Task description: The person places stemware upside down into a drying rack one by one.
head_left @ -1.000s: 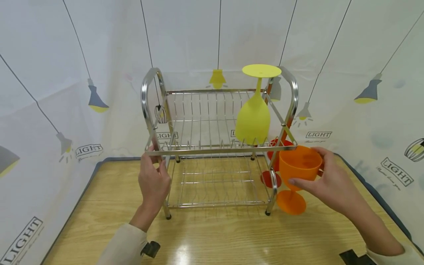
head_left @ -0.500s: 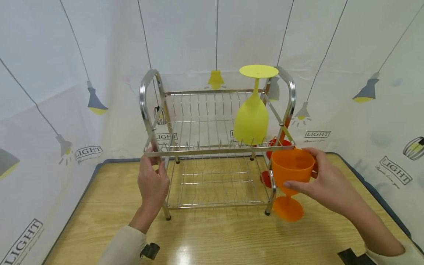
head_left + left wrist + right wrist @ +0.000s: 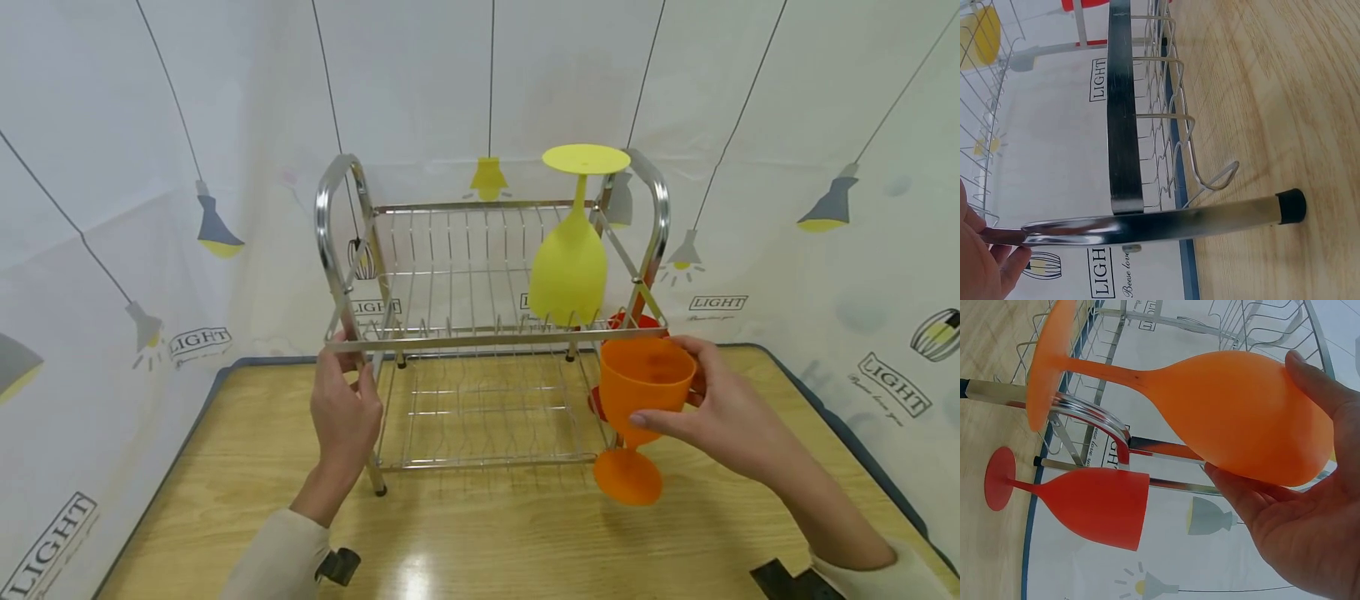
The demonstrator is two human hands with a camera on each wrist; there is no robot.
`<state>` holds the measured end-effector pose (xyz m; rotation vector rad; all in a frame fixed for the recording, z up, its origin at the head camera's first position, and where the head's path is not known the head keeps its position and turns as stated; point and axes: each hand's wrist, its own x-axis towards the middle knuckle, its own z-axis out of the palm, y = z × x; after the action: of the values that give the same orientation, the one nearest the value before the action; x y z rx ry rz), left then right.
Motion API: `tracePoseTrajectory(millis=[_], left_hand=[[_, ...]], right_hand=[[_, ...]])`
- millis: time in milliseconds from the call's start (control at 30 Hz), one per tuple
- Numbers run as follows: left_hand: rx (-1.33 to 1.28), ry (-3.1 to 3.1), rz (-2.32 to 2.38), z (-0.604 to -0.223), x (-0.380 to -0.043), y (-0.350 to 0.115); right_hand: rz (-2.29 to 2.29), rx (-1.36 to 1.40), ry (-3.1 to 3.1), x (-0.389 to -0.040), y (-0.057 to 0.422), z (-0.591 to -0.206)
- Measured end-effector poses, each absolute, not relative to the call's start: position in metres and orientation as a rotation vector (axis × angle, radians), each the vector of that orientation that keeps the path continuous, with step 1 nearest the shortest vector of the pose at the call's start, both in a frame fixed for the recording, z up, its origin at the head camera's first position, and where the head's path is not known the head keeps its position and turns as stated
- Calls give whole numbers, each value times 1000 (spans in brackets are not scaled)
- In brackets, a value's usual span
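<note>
Since the dish rack (image 3: 487,341) was the biggest thing around, I took it as the landmark. Head view first: the left hand (image 3: 347,417) gripped the front post at the rack's left end. The right hand (image 3: 712,417) had its thumb and fingers round the bowl of an orange goblet (image 3: 647,396), mouth up, right in front of the rack's front right leg and hiding most of it. Couldn't tell if its foot touched the table (image 3: 450,550). A yellow goblet (image 3: 568,271) stood upside down on the rack's upper tier, toward the right end.

Left wrist view: fingers pinched the rack's metal frame, and nothing else showed in that hand.

Right wrist view was the useful one. The orange goblet looked like thin matte plastic, so my guess was light, fairly stiff with a bit of give, not very slippery and hard to break. Bowl seemed the right place to hold it; that skinny stem looked like the weak spot. A red goblet (image 3: 1094,509) stood upright on the table beside the rack's right end.

Final count: three goblets (one orange, one yellow, one red), one rack with two tiers, two hands, both busy.
</note>
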<state>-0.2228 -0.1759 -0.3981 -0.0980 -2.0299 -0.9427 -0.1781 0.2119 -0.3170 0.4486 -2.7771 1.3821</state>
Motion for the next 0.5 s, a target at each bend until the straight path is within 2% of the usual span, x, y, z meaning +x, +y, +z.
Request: tracePoseTrajectory(millis=[500], left_hand=[[-87, -2015, -996, -395, -221, -176]], right_hand=[[1526, 483, -2728, -183, 203, -324]])
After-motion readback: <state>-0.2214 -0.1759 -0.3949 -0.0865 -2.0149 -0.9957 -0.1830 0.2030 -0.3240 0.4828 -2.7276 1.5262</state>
